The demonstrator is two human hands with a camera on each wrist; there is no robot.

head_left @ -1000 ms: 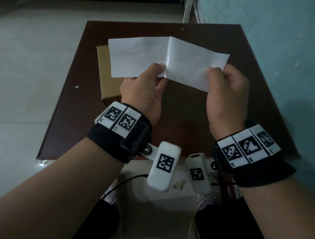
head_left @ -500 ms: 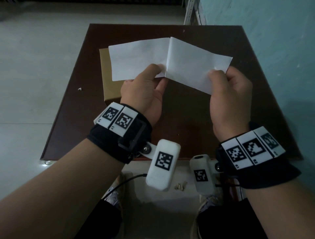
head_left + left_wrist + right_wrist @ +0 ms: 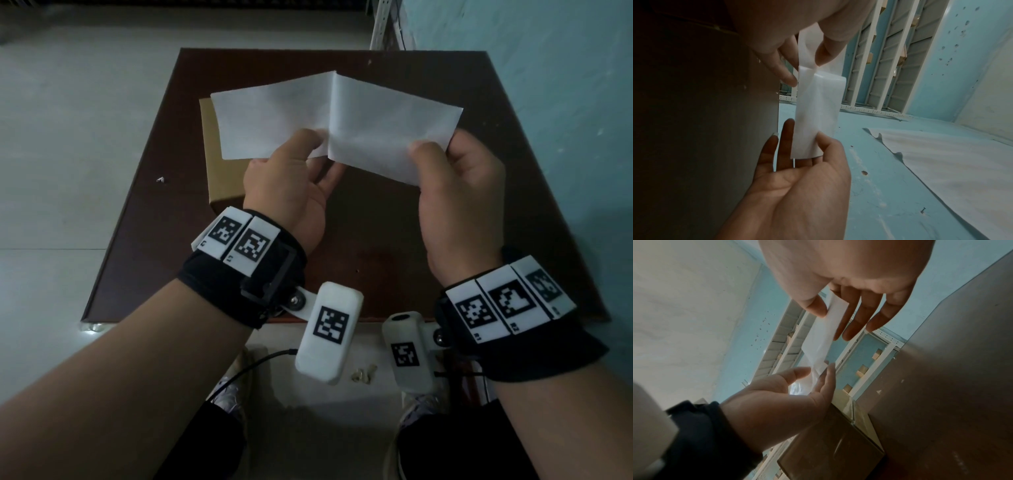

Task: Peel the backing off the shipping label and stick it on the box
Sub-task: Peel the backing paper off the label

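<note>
Low in the frame, the left hand and right hand each pinch the white label sheet between thumb and fingers, holding it mid-frame above the dark table; the brown box lies behind it at centre left
</note>
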